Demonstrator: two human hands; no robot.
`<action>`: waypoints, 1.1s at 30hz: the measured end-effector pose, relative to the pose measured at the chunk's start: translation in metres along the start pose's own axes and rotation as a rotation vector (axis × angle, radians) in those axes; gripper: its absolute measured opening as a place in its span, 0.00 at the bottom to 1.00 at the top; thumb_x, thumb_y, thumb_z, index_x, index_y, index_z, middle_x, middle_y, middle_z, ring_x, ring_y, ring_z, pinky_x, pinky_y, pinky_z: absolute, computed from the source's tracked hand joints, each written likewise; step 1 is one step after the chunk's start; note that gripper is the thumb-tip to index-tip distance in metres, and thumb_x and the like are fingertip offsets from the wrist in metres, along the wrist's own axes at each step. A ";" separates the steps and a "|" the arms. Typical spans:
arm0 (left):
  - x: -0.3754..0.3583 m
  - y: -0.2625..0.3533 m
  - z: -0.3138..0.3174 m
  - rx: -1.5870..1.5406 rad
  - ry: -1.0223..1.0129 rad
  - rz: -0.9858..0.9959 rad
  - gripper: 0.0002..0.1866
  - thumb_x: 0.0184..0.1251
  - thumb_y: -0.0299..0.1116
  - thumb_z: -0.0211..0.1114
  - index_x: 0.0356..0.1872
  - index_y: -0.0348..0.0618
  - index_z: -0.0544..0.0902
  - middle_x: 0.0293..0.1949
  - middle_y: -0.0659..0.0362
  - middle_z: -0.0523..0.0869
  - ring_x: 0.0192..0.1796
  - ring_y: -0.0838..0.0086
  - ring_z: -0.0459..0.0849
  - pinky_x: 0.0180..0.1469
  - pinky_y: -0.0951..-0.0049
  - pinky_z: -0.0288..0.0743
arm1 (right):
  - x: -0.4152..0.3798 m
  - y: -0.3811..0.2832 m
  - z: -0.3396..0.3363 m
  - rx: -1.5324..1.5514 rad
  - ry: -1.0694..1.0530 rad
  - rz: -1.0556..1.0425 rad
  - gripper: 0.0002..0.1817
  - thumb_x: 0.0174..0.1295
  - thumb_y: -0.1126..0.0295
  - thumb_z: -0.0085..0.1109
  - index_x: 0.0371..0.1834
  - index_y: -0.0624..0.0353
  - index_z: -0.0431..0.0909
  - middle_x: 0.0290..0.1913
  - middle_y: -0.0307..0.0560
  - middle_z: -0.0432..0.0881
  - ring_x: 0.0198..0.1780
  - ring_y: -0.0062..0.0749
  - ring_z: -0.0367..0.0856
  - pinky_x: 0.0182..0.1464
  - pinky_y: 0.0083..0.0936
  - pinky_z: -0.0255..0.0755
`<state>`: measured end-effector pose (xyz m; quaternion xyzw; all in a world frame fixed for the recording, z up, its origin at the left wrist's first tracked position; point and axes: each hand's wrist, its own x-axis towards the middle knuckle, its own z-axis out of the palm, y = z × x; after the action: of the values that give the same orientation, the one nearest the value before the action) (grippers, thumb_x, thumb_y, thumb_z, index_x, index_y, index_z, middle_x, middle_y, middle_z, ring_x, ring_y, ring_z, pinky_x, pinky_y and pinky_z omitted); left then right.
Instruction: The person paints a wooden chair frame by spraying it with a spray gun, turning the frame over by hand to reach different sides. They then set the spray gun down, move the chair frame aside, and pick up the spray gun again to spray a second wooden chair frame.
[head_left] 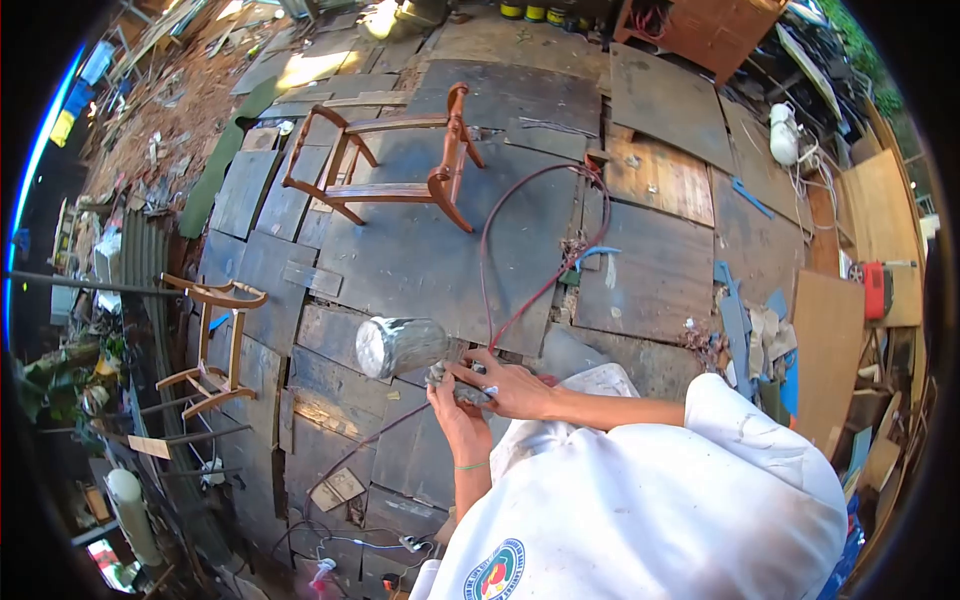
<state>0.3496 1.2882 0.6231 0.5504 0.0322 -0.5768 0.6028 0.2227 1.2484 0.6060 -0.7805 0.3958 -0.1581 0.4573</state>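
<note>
A spray gun (472, 392) with a paint-smeared clear cup (402, 346) is held between my hands in front of my white shirt. The cup points to the left, lying on its side in this view. My right hand (512, 388) is closed round the gun's body, with its fingers near the metal parts. From below, my left hand (462, 420) grips the gun close to the cup, fingertips at the fittings. A dark red hose (484, 250) runs up behind the hands; its joint with the gun is hidden.
A varnished wooden chair frame (385, 190) stands ahead on floor boards. Another, lighter frame (225, 345) is at the left. The hose loops across the boards toward blue scraps (735, 300). A wooden cabinet (700, 35) is at the far right, and cables (400, 545) lie low.
</note>
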 end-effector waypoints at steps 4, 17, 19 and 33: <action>-0.015 -0.009 -0.002 -0.080 -0.040 0.025 0.18 0.77 0.36 0.58 0.64 0.50 0.70 0.56 0.59 0.82 0.56 0.70 0.83 0.55 0.68 0.79 | -0.031 0.000 -0.021 0.027 -0.095 -0.053 0.47 0.61 0.69 0.70 0.84 0.37 0.57 0.75 0.50 0.62 0.58 0.56 0.83 0.49 0.45 0.84; -0.092 -0.044 0.038 0.013 0.048 0.491 0.20 0.71 0.26 0.57 0.62 0.48 0.65 0.47 0.56 0.79 0.36 0.71 0.78 0.43 0.68 0.77 | -0.267 0.170 -0.154 -0.231 0.223 0.323 0.38 0.62 0.59 0.72 0.75 0.49 0.70 0.71 0.54 0.70 0.65 0.57 0.77 0.63 0.45 0.76; -0.100 -0.053 0.040 0.048 0.079 0.478 0.22 0.70 0.26 0.56 0.64 0.48 0.66 0.46 0.57 0.79 0.36 0.72 0.77 0.42 0.69 0.77 | -0.314 0.190 -0.171 -0.255 0.268 0.411 0.37 0.62 0.59 0.72 0.74 0.51 0.70 0.70 0.55 0.72 0.65 0.58 0.77 0.62 0.46 0.75; -0.105 -0.138 0.115 0.280 -0.225 0.160 0.16 0.64 0.24 0.60 0.54 0.44 0.73 0.44 0.57 0.83 0.34 0.74 0.79 0.36 0.71 0.73 | -0.398 0.210 -0.175 -0.137 0.303 0.732 0.33 0.66 0.55 0.69 0.72 0.55 0.73 0.68 0.66 0.75 0.68 0.62 0.75 0.67 0.45 0.73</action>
<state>0.1455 1.3142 0.6525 0.5617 -0.1598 -0.5837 0.5641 -0.2372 1.3925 0.5686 -0.5847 0.7201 -0.0712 0.3667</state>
